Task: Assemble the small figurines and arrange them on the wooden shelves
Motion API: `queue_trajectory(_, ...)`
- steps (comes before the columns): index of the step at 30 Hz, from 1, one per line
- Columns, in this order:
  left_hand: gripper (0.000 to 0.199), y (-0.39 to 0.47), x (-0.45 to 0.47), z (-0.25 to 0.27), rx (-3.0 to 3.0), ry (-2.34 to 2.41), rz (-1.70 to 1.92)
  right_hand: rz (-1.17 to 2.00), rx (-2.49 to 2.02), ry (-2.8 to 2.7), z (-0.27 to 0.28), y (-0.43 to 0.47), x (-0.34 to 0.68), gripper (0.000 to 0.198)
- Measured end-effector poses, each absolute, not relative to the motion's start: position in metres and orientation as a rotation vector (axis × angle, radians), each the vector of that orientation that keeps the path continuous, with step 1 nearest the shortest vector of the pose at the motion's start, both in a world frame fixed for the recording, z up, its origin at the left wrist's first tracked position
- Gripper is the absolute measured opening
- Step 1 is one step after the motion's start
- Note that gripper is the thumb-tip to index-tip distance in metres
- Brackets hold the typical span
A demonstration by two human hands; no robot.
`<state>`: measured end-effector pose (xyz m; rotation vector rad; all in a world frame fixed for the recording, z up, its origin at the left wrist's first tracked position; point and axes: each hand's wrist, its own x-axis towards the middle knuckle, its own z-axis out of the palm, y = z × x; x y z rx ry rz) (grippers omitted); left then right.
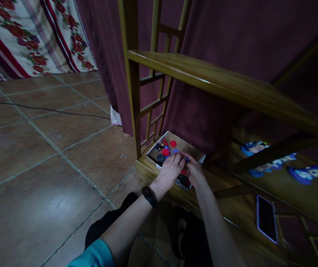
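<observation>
A white open box [193, 150] sits on the low wooden shelf, with red and blue round discs, a dark round piece [160, 158] and a small dark figure [160, 147] inside. My left hand [172, 167], below a black wristband, reaches into it with fingers curled down among the pieces. Close against it, my right hand [194, 170] bends its fingers inward over the box's right part. A bit of blue shows between the two hands, but what the fingers hold is too small and covered to name. One red disc [173, 143] lies beyond the fingertips.
A wooden shelf board [217, 76] overhangs beyond the box, beside an upright post [133, 100] and lattice. Several blue and white figurines [309, 173] stand to the right. A phone [266, 218] lies nearer me. A black cable [50, 109] crosses the tiled floor.
</observation>
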<state>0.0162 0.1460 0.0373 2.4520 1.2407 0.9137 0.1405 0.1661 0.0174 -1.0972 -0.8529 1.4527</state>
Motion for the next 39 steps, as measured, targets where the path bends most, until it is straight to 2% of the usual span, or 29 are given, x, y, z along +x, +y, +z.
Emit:
queue_trajectory(28,0.037,0.145,0.020,0.035,2.466,1.227,0.923,1.423,-1.159,-0.908,0.009,0.165,0.148,0.049)
queue_trajectory(35,0.051,0.155,0.017,0.024,1.952,1.179,1.166,1.395,-1.136,-0.867,0.013,0.165,0.145,0.052)
queue_trajectory(39,0.042,0.169,0.019,0.015,1.465,1.076,1.288,1.380,-1.118,-0.846,0.017,0.164,0.142,0.051)
